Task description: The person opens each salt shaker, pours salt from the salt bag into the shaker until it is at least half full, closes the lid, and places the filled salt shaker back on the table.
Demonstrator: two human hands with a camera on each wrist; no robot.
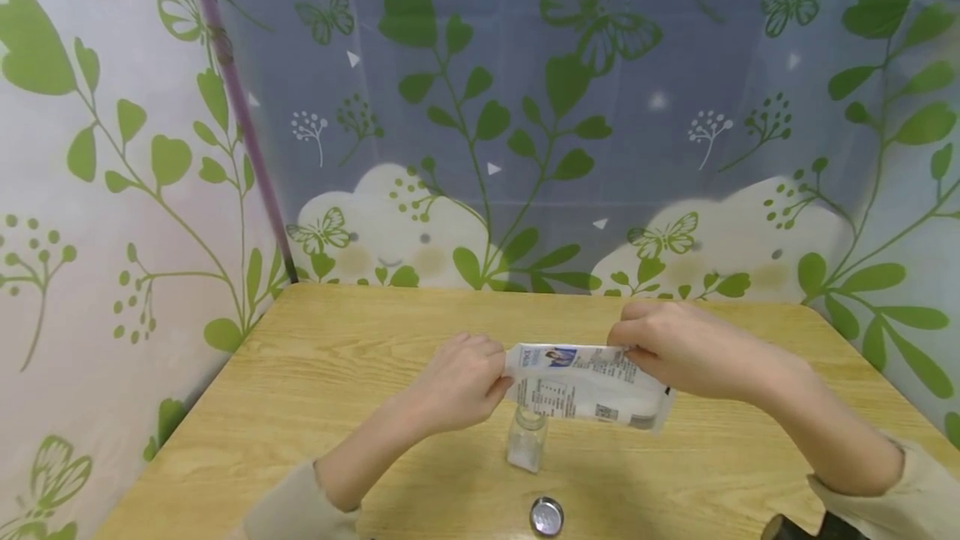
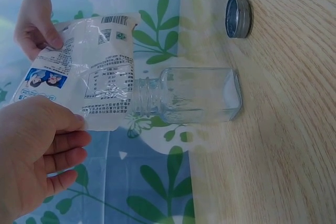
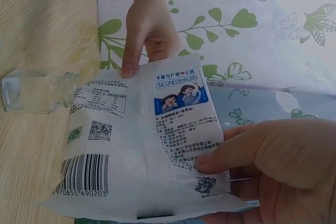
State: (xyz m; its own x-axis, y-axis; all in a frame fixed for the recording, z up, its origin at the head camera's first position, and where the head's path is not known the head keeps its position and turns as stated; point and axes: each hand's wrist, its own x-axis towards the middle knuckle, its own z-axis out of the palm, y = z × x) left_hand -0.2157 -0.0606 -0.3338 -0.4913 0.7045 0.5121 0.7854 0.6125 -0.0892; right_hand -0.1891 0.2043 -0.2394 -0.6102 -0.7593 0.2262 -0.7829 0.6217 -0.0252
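Note:
A white printed bag of salt hangs above the table between my two hands. My left hand pinches the bag's left end between thumb and fingers. At the opposite end my right hand grips the upper edge, thumb on the printed face in the right wrist view. Beneath the bag's left corner a clear glass jar stands upright and uncapped, a little white salt at its bottom. The bag's edge is at the jar's mouth; whether they touch is unclear. A silver screw lid lies in front of the jar.
The wooden tabletop spreads under everything. Behind it hangs a leaf-patterned curtain, with a purple pole at the left corner. A black object, partly cut off, sits at the bottom right by the sleeve.

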